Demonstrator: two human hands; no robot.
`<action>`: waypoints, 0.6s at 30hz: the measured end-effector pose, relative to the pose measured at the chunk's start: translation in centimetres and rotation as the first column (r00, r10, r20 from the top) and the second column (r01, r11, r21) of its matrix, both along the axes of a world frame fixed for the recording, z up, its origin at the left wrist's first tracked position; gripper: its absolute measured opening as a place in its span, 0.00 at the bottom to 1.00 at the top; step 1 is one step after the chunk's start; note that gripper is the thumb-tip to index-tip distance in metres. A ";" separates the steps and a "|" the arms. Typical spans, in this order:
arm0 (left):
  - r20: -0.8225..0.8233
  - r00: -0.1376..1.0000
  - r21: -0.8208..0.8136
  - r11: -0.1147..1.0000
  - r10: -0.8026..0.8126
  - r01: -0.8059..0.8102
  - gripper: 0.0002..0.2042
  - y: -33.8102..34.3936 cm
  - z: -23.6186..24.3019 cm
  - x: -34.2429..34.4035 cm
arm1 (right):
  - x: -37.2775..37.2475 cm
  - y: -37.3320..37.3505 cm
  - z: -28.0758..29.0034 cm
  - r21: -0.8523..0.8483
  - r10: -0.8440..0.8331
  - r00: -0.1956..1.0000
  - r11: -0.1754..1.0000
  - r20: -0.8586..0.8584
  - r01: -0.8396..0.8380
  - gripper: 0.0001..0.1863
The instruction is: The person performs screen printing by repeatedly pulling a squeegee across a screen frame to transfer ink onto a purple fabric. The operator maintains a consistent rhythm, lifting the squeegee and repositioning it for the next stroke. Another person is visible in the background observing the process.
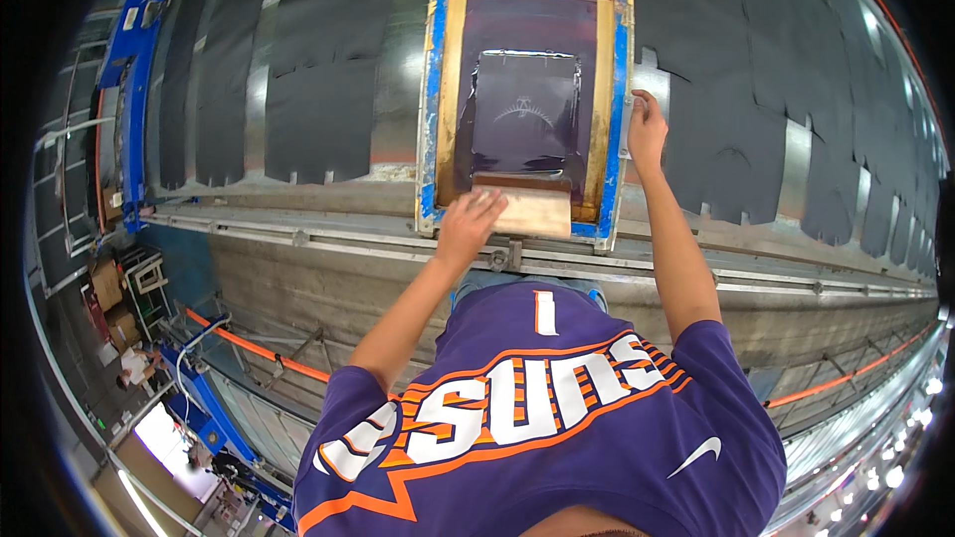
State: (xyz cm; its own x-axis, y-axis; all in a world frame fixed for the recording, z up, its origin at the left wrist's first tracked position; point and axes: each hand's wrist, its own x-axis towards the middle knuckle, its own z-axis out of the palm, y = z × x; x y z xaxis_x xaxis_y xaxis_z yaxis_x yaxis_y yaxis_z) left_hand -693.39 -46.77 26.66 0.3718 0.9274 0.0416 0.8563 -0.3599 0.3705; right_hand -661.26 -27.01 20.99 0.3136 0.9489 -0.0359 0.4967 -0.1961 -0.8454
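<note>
A screen-printing frame (622, 70) with blue tape along its sides lies on the long table in front of me. Dark wet ink (525, 89) forms a rectangle on its mesh, with a pale arched design showing in it. At the frame's near end, my left hand (472, 225) is closed on the left part of a wooden squeegee (537, 212), which lies crosswise. My right hand (648, 131) is at the frame's right side, its fingers curled against the outer edge; the thumb side is partly hidden.
Dark sheet pieces (323, 60) cover the table on both sides of the frame. A metal rail (378, 241) runs along the table's near edge. A blue machine part (134, 89) stands at the far left, and another person (137, 368) is at the lower left.
</note>
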 end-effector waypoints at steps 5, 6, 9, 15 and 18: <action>0.054 0.998 0.085 0.996 0.028 -0.032 0.25 12.9 -1.0 -0.7 | 0.5 0.9 4.2 -0.091 0.282 0.722 0.952 0.632 -0.291 0.18; 0.102 0.995 0.074 0.997 0.015 -0.023 0.22 16.1 -0.6 -1.0 | -1.1 2.3 7.0 -0.032 0.346 0.720 0.911 0.602 -0.411 0.18; 0.024 0.995 -0.148 0.985 0.092 -0.087 0.19 23.7 0.6 -1.1 | -4.5 2.6 9.3 -0.014 0.524 0.637 0.778 0.565 -0.628 0.20; 0.016 0.995 -0.119 0.989 0.095 -0.092 0.20 20.8 0.4 0.1 | -6.2 0.3 3.5 -0.067 0.560 0.641 0.778 0.525 -0.624 0.20; -0.046 0.999 -0.070 0.997 0.030 -0.033 0.21 12.5 -0.8 -0.4 | -6.3 -8.1 3.5 -0.024 0.521 0.676 0.801 0.521 -0.599 0.22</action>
